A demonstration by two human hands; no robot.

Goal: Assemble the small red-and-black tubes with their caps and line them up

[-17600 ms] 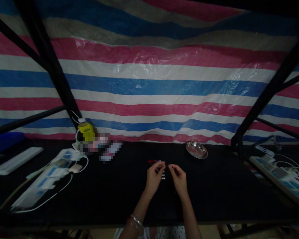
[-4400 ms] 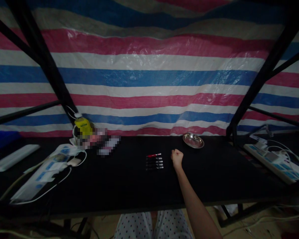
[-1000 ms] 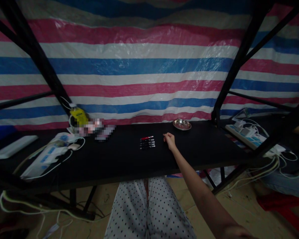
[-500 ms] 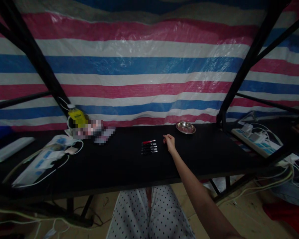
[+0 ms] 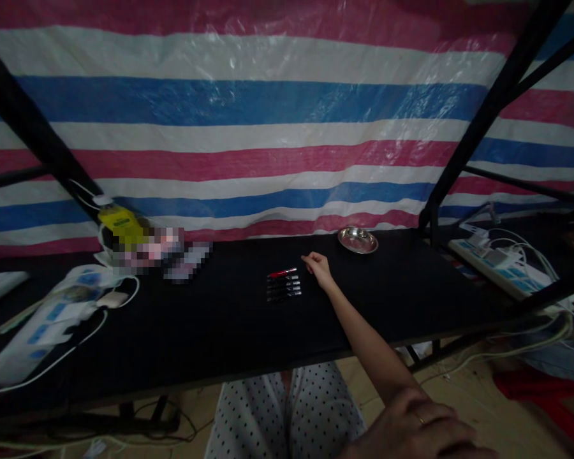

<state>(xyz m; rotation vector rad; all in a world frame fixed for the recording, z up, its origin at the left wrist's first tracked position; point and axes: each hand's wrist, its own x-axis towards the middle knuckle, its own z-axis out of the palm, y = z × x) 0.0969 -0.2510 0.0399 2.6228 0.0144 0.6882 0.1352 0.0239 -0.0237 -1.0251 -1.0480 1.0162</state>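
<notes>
Several slim pens (image 5: 284, 288) lie side by side on the black table (image 5: 210, 325), the top one red (image 5: 282, 273). Just right of them is my right hand (image 5: 318, 268), its fingertips pinched together towards the left; anything between them is too small to make out. My left hand (image 5: 418, 424), with a ring on one finger, lies across my right arm near the bottom edge, fingers spread and somewhat blurred. Behind my right hand, a shiny round metal dish (image 5: 358, 240) rests near the striped sheet.
At the left are a yellow bottle (image 5: 122, 223), pixelated items (image 5: 189, 262) and a white power strip (image 5: 43, 331) with cables. Another power strip (image 5: 490, 268) lies at the right. Black frame posts (image 5: 476, 121) flank the striped sheet (image 5: 268, 166).
My right hand has shifted slightly left, nearer the pens. My left hand has come into view over my right arm. The camera view has tilted and moved closer.
</notes>
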